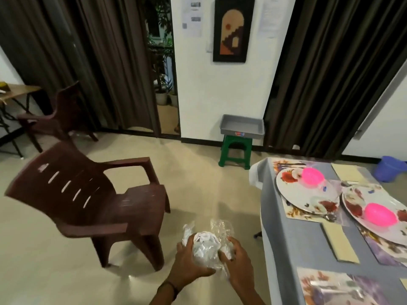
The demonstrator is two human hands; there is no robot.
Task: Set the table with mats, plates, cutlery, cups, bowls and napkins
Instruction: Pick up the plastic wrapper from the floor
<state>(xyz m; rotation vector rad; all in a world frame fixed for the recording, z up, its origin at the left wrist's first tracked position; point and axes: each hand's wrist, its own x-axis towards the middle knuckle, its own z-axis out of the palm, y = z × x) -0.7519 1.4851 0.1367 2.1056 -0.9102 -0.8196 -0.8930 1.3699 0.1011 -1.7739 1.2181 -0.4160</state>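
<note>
Both hands meet over the floor, just left of the table (293,243). The left hand (189,258) curls round a clear plastic bag (207,243) from below, and the right hand (237,263) pinches its loose wrap at the side. Inside is something white and round, probably stacked cups, though the crinkled plastic blurs it.

The step looks like opening the bag to free a cup. It is best done over the cloth, not the floor, so a slip costs nothing. The left hand should hold the stack firmly while the right peels the wrap back, not tearing it.

On the table, the near mat (334,287) lies bare, with a napkin (339,243) beyond it. Farther on are two plates (290,183), each carrying a pink bowl (312,176), with a spoon (328,216) by them. No cup shows at any place, so each setting likely needs one.
</note>
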